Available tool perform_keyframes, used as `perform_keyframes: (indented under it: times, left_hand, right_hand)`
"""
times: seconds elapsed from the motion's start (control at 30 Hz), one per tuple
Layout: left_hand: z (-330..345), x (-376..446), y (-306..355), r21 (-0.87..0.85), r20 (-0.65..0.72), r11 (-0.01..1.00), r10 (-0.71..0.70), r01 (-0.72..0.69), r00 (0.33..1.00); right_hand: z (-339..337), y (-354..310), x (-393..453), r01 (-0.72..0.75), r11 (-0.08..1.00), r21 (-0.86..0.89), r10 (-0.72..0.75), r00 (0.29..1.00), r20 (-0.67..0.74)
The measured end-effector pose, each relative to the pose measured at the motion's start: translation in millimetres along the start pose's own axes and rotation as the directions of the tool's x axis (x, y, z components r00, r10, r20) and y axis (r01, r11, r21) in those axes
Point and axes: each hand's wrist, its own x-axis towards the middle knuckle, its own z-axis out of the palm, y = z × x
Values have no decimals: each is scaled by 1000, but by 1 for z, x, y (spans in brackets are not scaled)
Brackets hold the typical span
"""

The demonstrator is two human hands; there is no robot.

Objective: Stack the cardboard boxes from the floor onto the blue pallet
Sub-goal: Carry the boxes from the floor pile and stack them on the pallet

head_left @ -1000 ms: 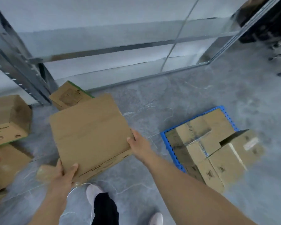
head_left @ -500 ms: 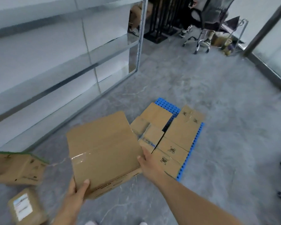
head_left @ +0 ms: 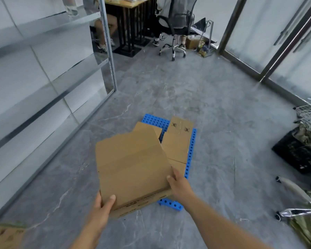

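Floor (head_left: 214, 108): grey, marbled with pale veins.
Left side: metal shelving (head_left: 108, 51) with bare shelves against a pale wall.
Right side: frosted glass panels (head_left: 255, 33) in dark frames.
Far end: wooden desk (head_left: 129, 4) on black legs, office chair (head_left: 174, 24) on castors.
Right edge: black crate (head_left: 298, 155), wire basket (head_left: 309, 112).

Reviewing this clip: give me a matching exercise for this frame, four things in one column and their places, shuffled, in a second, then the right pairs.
Things:
1. large cardboard box
2. blue pallet
3. black crate
4. office chair

Places:
A. on the floor at the right edge
B. far end of the room, beside the desk
C. held in the air between left hand and right hand
D. on the floor under stacked boxes

Pairs: 1-C, 2-D, 3-A, 4-B
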Motion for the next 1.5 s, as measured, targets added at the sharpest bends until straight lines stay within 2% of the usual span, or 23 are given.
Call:
perform_keyframes:
  times: [0.27, 0.63, 0.83, 1.07, 1.27, 1.4, 1.5]
  left_hand:
    - [87, 12, 33, 115, 99, 993, 28, -40, 995]
    - [316, 9, 93, 175, 106, 982, 55, -73, 993]
    - [394, 19, 118, 150, 103, 982, 104, -119, 989]
    - [431, 71, 153, 131, 5, 981, 146, -145, 989]
    - [470, 148, 196, -22, -42, 985, 170, -171, 985]
    - [489, 210, 233, -142, -70, 983, 106, -115, 992]
    - [500, 249, 260, -150, -99, 983, 89, -104, 991]
  right_hand:
    - [-83, 29, 14, -2, 997, 78, 9, 996, -92]
    - [-300, 82, 84, 85, 988, 127, -64, 985, -160]
    - [-379, 82, 131, 141, 977, 161, -116, 981, -155]
    - [-408, 51, 211, 168, 979, 113, -157, 983, -96]
    - [-436, -7, 321, 211, 976, -47, -212, 977, -31]
    - [-451, -57, 399, 235, 965, -115, -232, 972, 35]
    - [-459, -85, 455, 265, 954, -139, -256, 963, 80]
